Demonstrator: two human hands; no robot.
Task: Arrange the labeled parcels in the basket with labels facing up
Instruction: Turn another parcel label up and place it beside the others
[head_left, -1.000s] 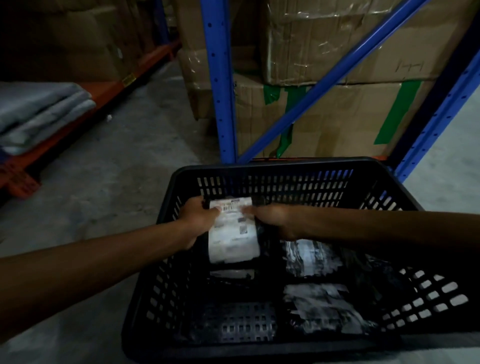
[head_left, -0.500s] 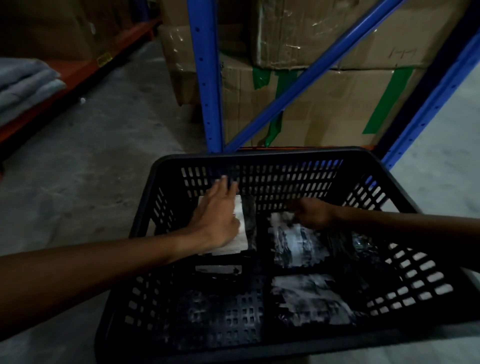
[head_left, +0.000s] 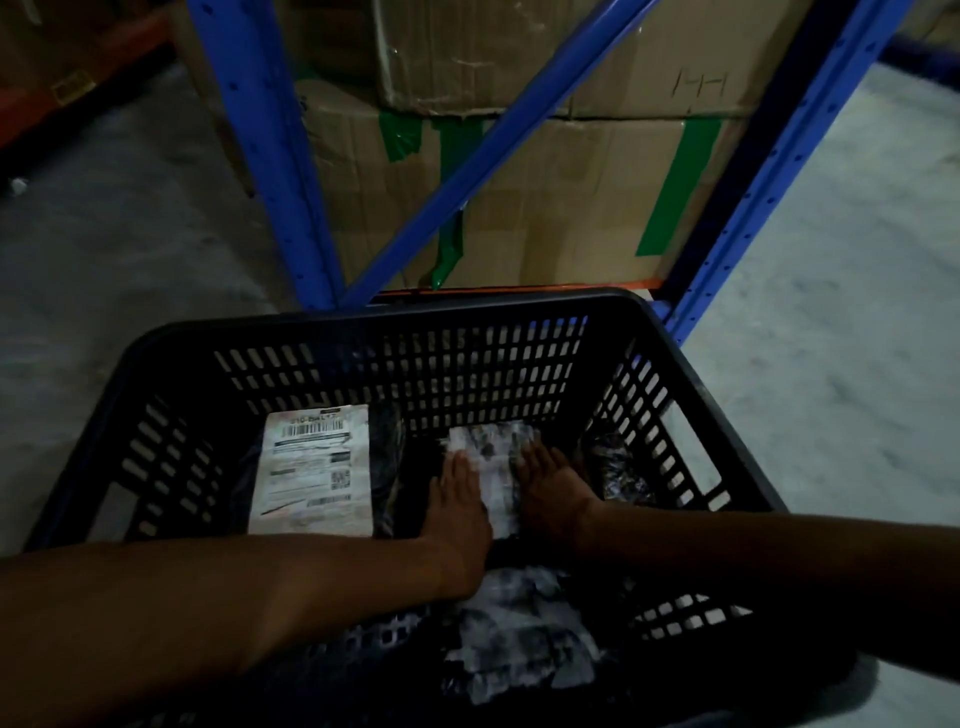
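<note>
A black slotted basket (head_left: 363, 322) stands on the floor in front of me. At its far left lies a dark parcel with a white barcode label (head_left: 311, 473) facing up, nobody touching it. In the far middle lies a second parcel with a crinkled white label (head_left: 493, 462) facing up. My left hand (head_left: 457, 514) lies flat on that parcel's left side. On the parcel's right side rests my right hand (head_left: 553, 499), also flat. A third labelled parcel (head_left: 524, 634) lies nearer me, label up. A dark bag (head_left: 618, 473) sits by the right wall.
Just behind the basket rise blue rack uprights (head_left: 260, 156) with a diagonal brace (head_left: 493, 140). Stacked cardboard boxes with green tape (head_left: 545, 197) fill the rack. Grey concrete floor (head_left: 130, 249) lies on the left and right.
My left hand left the barcode-label parcel at the far left and moved right onto the middle parcel. My right hand now presses that same parcel. The camera came closer.
</note>
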